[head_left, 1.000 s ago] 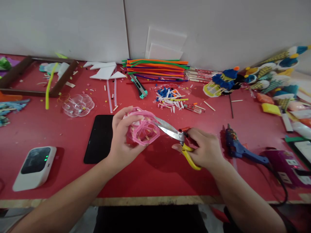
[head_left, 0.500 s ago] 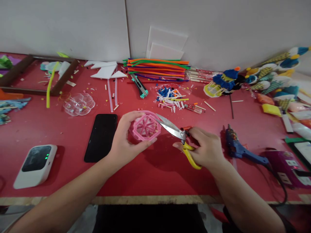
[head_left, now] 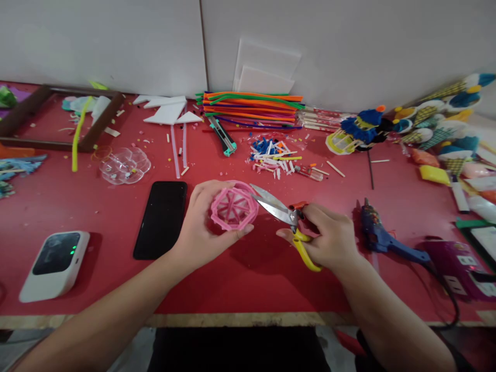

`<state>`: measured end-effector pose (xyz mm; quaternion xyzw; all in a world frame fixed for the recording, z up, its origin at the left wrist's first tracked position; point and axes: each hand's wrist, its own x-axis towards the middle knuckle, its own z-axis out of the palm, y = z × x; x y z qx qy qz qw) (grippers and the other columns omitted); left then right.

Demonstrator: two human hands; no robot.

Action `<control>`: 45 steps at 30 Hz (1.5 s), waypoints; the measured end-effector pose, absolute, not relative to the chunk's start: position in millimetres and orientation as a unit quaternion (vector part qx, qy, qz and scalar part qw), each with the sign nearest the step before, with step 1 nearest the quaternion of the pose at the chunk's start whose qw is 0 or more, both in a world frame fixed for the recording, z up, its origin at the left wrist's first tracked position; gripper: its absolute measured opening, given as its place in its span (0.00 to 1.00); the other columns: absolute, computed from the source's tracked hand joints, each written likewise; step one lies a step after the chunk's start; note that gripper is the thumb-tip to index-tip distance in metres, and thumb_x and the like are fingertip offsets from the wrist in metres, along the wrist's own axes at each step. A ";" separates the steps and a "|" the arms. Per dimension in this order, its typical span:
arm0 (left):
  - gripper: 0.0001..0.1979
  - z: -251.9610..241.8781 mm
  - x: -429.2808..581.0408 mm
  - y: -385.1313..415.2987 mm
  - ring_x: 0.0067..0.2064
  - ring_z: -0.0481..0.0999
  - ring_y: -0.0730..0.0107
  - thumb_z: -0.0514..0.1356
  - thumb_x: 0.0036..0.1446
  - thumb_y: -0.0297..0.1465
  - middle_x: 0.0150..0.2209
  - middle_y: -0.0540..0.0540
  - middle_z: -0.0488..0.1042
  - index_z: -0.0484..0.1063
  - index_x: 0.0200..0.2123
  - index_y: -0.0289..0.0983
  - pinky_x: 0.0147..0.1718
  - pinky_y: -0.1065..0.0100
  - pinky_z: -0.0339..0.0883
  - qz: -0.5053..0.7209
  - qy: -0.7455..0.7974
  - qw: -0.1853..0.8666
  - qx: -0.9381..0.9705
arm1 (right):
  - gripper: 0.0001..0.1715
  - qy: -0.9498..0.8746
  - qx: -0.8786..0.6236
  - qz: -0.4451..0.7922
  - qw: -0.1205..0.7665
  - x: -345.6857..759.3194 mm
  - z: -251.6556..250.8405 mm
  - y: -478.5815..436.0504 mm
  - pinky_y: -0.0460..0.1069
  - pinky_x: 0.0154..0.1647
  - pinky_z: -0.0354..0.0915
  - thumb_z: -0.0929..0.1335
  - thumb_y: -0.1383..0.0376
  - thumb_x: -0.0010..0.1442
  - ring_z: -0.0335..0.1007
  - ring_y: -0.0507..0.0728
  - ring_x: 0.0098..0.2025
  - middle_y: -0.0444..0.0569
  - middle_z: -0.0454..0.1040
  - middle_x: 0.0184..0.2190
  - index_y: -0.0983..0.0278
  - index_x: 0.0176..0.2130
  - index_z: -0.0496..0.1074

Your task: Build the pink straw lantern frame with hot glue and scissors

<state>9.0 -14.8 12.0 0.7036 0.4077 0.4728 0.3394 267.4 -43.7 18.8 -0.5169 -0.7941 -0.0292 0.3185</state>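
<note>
Head view: the right hand (head_left: 329, 235) has its fingers clamped on the scissors (head_left: 284, 215), blades parted, tips at the rim of the pink openwork piece (head_left: 234, 209). The left hand (head_left: 199, 222) grips this piece between thumb and fingers, above the red table (head_left: 271, 289). Beyond lie cut pieces (head_left: 267, 149), then pipe cleaners (head_left: 251, 107).

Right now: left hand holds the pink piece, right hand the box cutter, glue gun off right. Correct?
No: the head view shows the right hand holding scissors; the box cutter lies on the table. Left hand holds the pink piece, glue gun off right: correct.
</note>
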 end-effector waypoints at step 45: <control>0.38 3.8 8.9 -8.7 0.55 0.76 0.56 0.75 0.50 0.39 0.53 0.43 0.68 0.57 0.58 0.49 0.53 0.52 0.77 0.541 0.409 0.343 0.650 | 0.24 -0.765 -0.545 -0.057 0.340 268.0 20.3 -44.6 0.47 0.22 0.51 0.68 0.48 0.64 0.56 0.49 0.20 0.40 0.62 0.19 0.59 0.26 0.60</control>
